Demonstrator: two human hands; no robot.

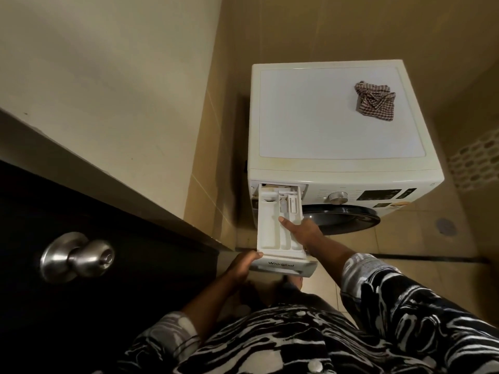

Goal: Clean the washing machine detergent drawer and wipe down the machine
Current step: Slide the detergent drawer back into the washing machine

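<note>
Detergent drawer (270, 230) is drawn well out of the washing machine (337, 117). Left hand (241, 265) grips the near left corner of its front panel, digits curled round the edge. Right hand (302, 230) reaches over the right wall, one digit laid straight inside; its other fingers are hidden, so closure cannot be told. Checked cloth (375, 101) lies on the machine top, well beyond both grips.
</note>
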